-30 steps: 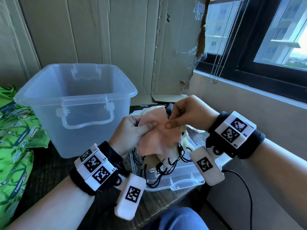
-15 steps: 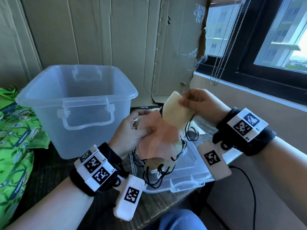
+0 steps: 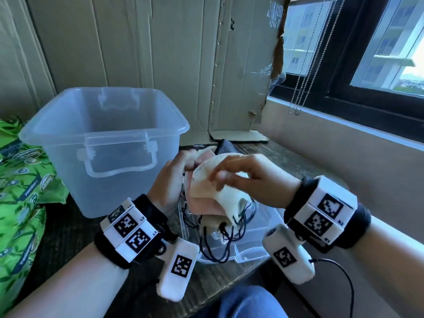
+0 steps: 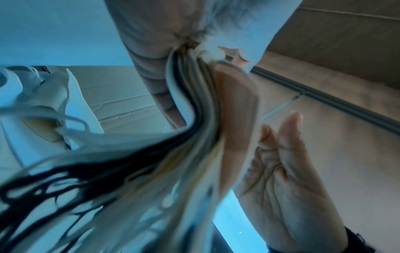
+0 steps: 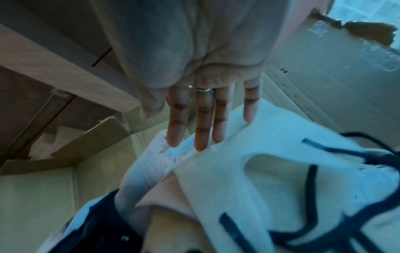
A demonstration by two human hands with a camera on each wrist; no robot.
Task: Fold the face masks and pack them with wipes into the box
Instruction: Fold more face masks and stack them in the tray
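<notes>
My left hand [image 3: 181, 166] grips a stack of folded face masks upright over the table; a pink mask [image 3: 202, 208] faces me. Dark ear loops [image 3: 220, 244] hang below the stack. A cream mask [image 3: 229, 198] lies over its front, and my right hand [image 3: 218, 177] presses on it. In the right wrist view its fingers [image 5: 201, 130] are straight, tips touching the cream mask [image 5: 249, 171]. The left wrist view shows the stack edge-on [image 4: 201, 111] against my left palm [image 4: 288, 171]. The clear plastic box [image 3: 103, 136] stands open to the left, nothing visible inside.
The clear lid [image 3: 259, 228] lies on the dark wooden table under my hands. Green wipe packs [image 3: 20, 180] are piled at the far left. A dark mask [image 3: 226, 146] lies behind the hands. Cardboard lines the wall behind; a window ledge runs along the right.
A second ago both hands pinched the pink mask. My right hand then raised a cream mask and has now brought it down over the front of the stack.
</notes>
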